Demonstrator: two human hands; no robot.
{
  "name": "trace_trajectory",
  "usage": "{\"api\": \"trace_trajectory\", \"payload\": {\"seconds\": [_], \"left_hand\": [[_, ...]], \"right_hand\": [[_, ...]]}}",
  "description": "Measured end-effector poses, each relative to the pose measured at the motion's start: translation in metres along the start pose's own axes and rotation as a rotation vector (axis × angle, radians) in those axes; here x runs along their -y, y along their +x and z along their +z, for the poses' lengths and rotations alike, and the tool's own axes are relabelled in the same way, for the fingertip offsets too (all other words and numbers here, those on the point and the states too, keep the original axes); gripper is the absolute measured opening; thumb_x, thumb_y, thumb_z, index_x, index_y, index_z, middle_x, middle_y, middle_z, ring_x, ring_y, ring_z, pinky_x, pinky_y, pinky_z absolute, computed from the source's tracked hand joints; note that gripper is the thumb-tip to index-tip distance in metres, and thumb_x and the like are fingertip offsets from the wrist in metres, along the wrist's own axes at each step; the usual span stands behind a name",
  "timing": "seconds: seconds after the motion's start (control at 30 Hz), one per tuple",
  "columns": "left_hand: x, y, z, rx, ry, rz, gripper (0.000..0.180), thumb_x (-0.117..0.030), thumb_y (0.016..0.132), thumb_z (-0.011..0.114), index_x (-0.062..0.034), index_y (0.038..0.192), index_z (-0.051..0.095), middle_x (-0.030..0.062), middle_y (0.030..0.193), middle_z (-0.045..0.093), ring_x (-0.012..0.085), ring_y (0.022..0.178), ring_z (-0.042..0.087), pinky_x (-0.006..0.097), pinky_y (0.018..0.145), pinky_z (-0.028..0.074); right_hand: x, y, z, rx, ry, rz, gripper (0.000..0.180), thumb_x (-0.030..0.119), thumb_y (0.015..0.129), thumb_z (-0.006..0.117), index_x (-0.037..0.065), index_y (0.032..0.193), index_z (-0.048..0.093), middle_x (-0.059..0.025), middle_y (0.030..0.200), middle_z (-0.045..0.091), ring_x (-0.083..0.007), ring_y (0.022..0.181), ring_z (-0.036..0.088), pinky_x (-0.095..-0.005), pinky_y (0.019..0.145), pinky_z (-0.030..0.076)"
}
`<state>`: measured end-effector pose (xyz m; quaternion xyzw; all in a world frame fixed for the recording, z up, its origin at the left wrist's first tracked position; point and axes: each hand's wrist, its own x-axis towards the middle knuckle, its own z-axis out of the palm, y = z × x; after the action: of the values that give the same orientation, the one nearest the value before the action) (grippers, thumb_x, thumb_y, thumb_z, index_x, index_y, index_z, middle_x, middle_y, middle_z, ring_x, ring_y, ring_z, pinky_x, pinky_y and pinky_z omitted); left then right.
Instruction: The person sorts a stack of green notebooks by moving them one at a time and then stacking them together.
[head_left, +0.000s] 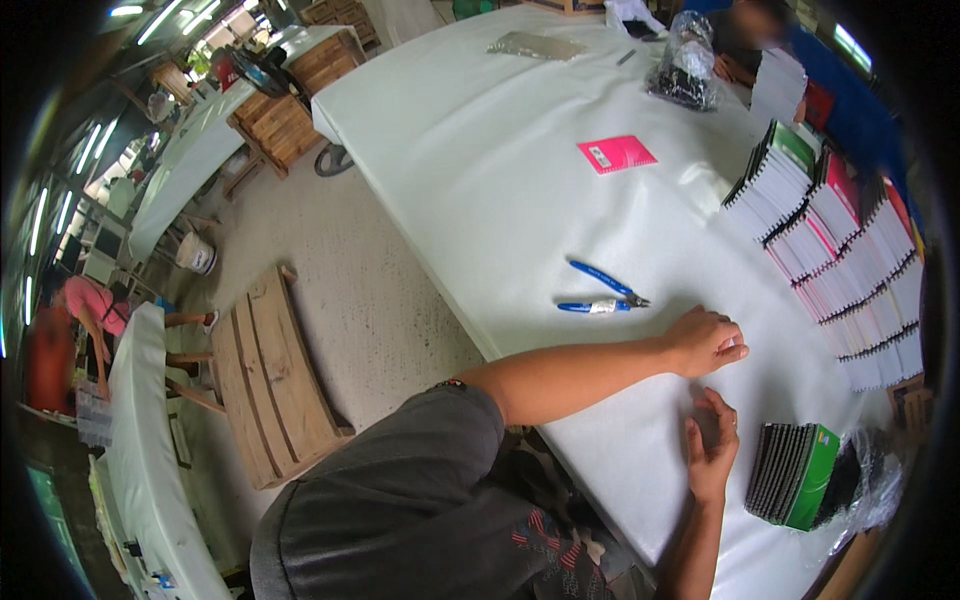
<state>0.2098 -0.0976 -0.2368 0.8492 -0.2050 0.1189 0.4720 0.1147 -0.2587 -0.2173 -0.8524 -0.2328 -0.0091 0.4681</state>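
My left hand (704,342) hovers over or rests on the white-covered table, its fingers curled inward; a pale spot shows between them, and I cannot tell if it is a held thing. Just nearer, my right hand (712,440) is open, thumb and fingers apart, with nothing between them. Blue-handled cutting pliers (605,290) lie spread beyond my left hand, a white label on one handle. Right of my right hand stands a row of spiral notebooks with a green cover (815,478), beside clear plastic wrap (880,480).
Tall stacks of spiral notebooks (845,270) line the table's right side. A pink notebook (617,154) lies farther off, with a plastic bag of black items (685,75) beyond. A co-worker (745,40) sits at the far right. A wooden bench (270,375) stands left on the floor.
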Motion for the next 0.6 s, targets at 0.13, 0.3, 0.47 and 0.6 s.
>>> {"api": "trace_trajectory", "payload": {"seconds": [0.13,0.3,0.47,0.6], "left_hand": [[0.0,0.0003,-0.0043,0.02,0.009,-0.011,0.028,-0.036,0.09,0.053,-0.0101,0.087,0.064,0.006,0.079,0.063,0.0218,0.076,0.06,0.036,0.076,0.044],[-0.0027,-0.001,-0.0085,0.001,-0.005,-0.012,0.03,-0.035,0.091,0.053,-0.0073,0.087,0.064,0.0091,0.08,0.064,0.0239,0.072,0.061,0.037,0.071,0.047],[0.0003,0.0014,-0.0067,-0.063,-0.087,-0.029,0.034,-0.035,0.092,0.052,-0.0036,0.087,0.064,0.013,0.078,0.063,0.0292,0.069,0.06,0.039,0.065,0.047],[0.0009,0.0046,-0.0097,-0.019,-0.039,-0.072,0.035,-0.035,0.092,0.051,-0.0022,0.087,0.063,0.0147,0.075,0.062,0.0312,0.069,0.059,0.04,0.064,0.045]], "right_hand": [[0.0026,0.003,0.0015,0.008,-0.008,-0.007,0.043,0.0,0.077,0.061,0.004,0.119,0.054,-0.0111,0.103,0.059,-0.0242,0.099,0.053,-0.0339,0.091,0.04],[-0.0009,0.0024,0.0036,-0.009,0.011,-0.035,0.043,0.0,0.076,0.061,0.004,0.119,0.054,-0.0114,0.102,0.06,-0.0251,0.099,0.053,-0.0342,0.09,0.041],[-0.0014,0.0032,0.0022,0.003,0.001,-0.007,0.042,0.001,0.077,0.06,0.003,0.119,0.055,-0.0112,0.101,0.06,-0.0243,0.098,0.054,-0.0338,0.09,0.041],[-0.0052,0.0022,0.0026,0.012,0.04,0.019,0.042,0.003,0.08,0.06,0.002,0.121,0.053,-0.0099,0.099,0.057,-0.0208,0.098,0.054,-0.0312,0.092,0.039]]}}
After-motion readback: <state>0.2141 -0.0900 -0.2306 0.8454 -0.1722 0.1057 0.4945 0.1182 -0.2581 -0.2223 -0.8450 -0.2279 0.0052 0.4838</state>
